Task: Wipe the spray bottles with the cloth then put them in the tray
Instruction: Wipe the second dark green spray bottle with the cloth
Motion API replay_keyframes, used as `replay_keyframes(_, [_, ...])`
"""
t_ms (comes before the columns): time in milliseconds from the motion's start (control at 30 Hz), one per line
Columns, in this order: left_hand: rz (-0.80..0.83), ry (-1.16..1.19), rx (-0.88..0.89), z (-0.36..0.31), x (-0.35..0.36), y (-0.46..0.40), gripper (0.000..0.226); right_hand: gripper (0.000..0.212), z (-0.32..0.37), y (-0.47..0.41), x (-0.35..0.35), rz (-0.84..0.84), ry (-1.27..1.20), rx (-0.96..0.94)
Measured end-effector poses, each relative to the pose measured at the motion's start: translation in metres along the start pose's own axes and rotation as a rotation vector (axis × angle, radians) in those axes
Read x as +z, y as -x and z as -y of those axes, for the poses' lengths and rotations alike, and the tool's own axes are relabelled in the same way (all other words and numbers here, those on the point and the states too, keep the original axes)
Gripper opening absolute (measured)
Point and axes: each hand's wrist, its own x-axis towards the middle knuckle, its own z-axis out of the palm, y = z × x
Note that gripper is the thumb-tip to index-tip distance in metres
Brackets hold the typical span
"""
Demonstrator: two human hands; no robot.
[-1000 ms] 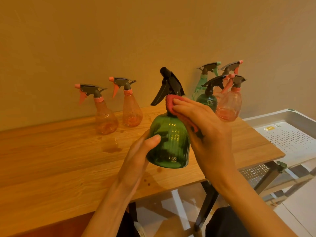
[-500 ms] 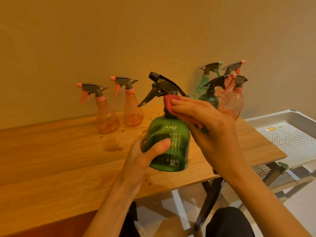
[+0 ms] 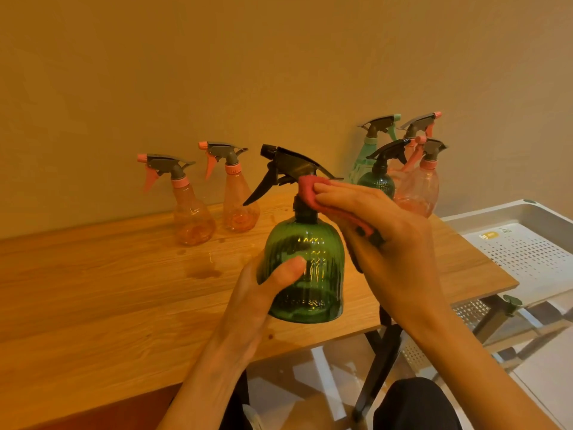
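My left hand (image 3: pixel 248 305) grips a ribbed green spray bottle (image 3: pixel 310 259) with a black trigger head, held upright just above the wooden table (image 3: pixel 93 305). My right hand (image 3: pixel 387 243) holds a pink cloth (image 3: pixel 310 189) and presses it against the bottle's neck below the trigger. Two orange spray bottles (image 3: pixel 192 218) (image 3: pixel 238 206) stand at the back left. Several more bottles, mint, dark green (image 3: pixel 378 178) and orange (image 3: pixel 421 187), cluster at the back right. A white perforated tray (image 3: pixel 527 252) sits to the right of the table.
A wet patch (image 3: pixel 201 268) marks the tabletop near the orange bottles. The wall runs close behind the table. Black table legs (image 3: pixel 381 367) and a lower perforated shelf (image 3: pixel 471 311) show beneath the right end.
The green bottle has been turned in my left hand, so its nozzle now points left. My right hand with the cloth stayed at the neck, shifting slightly.
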Motion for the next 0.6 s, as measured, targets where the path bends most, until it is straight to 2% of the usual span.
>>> replay_keyframes(67, [0.007,0.004,0.000,-0.002,0.000,0.000,0.085,0.027,-0.001,0.001,0.000,-0.029,0.006,0.010])
replay_keyframes(167, [-0.014,0.007,0.003,-0.005,-0.001,-0.001,0.080,0.028,0.001,0.006,0.002,0.013,-0.039,0.019])
replay_keyframes(233, [-0.037,-0.016,0.000,-0.005,-0.002,0.000,0.067,0.029,0.003,0.007,0.001,0.020,-0.051,0.020])
replay_keyframes(300, [-0.044,-0.036,-0.006,-0.004,-0.001,0.001,0.053,0.028,0.003,0.004,0.000,-0.041,0.006,0.011])
replay_keyframes(367, [-0.047,-0.045,-0.019,-0.004,-0.001,0.001,0.064,0.029,0.001,-0.001,0.001,-0.110,0.137,-0.008])
replay_keyframes(467, [-0.026,-0.037,-0.018,-0.004,0.000,0.000,0.090,0.031,-0.005,-0.005,0.005,-0.093,0.259,-0.027])
replay_keyframes(600, [0.022,-0.056,0.001,-0.006,0.001,0.001,0.084,0.038,-0.006,-0.002,0.009,-0.047,0.237,-0.016])
